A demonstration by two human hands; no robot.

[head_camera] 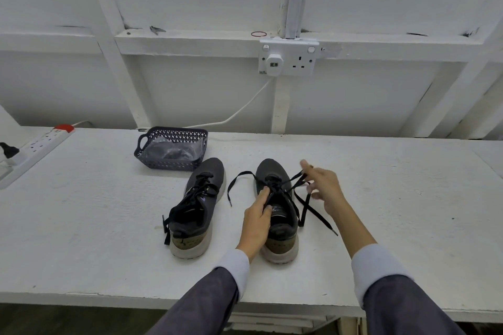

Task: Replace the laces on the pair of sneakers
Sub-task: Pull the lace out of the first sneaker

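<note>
Two dark knit sneakers [200,204] with thick pale soles are set side by side on the rough white surface [95,226], one perforated plastic basket [171,163] behind them. The right sneaker [280,220] is pinched at its throat in the grip of the left hand [257,217]; its flat black lace [304,211] is drawn to the blurred right hand [325,187], whose grip cannot be told.

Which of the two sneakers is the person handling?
The right sneaker: the left hand grips it, the right hand touches its lace; the left sneaker is untouched.
</note>
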